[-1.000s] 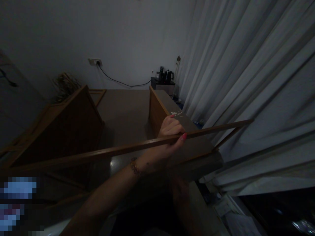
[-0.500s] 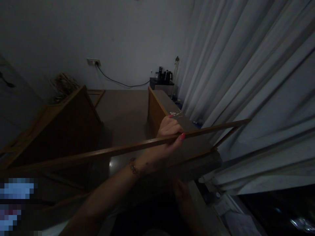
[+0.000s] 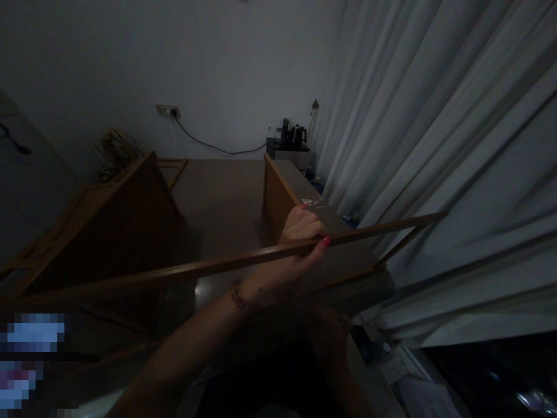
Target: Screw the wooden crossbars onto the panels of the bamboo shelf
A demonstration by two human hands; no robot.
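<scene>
Two hands are working in very dim light. Nearest, the right hand (image 3: 328,337) is reaching low beneath the near end of the wooden panel (image 3: 331,232), so deep in shadow that I cannot tell whether it is gripping anything or how far its fingers are spread. Just above it, the left hand (image 3: 300,238) is closing around a long thin wooden rail (image 3: 195,270), fingers curled over the top and thumb pressing from the near side. That rail is stretching across the whole view, from the lower left to the curtain (image 3: 435,145) on the right, where a short strut is joining it back to the panel's near right corner.

Risk is sitting mainly in the one-handed hold: the rail is long and slender, so it is probably flexing, and any twist could be straining the joint at the strut. Its far tip is almost touching the curtain folds and could be snagging them. Poor light is making the lower hand's placement uncertain, so fingers may be getting pinched under the panel edge.

Further off, a second wooden board (image 3: 117,232) is leaning at the left, and against the far wall a kettle (image 3: 298,134) is standing on a small cabinet (image 3: 287,154), with a cable (image 3: 209,145) running to a wall socket (image 3: 167,109).
</scene>
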